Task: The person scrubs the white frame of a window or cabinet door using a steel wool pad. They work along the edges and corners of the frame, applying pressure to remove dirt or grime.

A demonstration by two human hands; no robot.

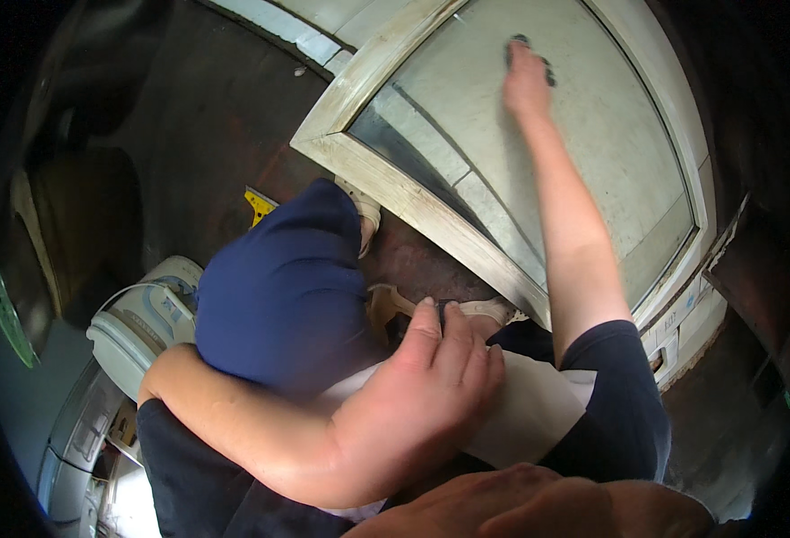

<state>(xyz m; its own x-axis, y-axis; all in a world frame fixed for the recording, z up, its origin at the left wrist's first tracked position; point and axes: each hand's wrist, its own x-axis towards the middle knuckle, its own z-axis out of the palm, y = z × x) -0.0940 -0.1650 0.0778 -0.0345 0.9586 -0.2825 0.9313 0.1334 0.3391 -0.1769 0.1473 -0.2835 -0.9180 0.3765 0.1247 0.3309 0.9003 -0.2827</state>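
A white-painted wooden frame (pixel 395 180) with a glass pane (pixel 597 148) stands tilted before me; its paint looks worn. My right hand (pixel 528 84) is stretched out over the upper part of the pane, its fingers on a small dark pad-like object (pixel 548 72). Most of that object is hidden under the hand. Close to my body, over my lap, is my left hand (pixel 435 363) with bent fingers. Something small and dark (pixel 443 311) shows between its fingertips; whether the hand grips it I cannot tell.
A white plastic bucket (pixel 141 326) with a lid and handle stands left of my blue-clad knee. A yellow tool (pixel 258 205) lies on the dark floor (pixel 213 134), partly hidden by the knee. White tiles (pixel 317 47) edge the floor behind the frame. My light clogs are under the frame's lower edge.
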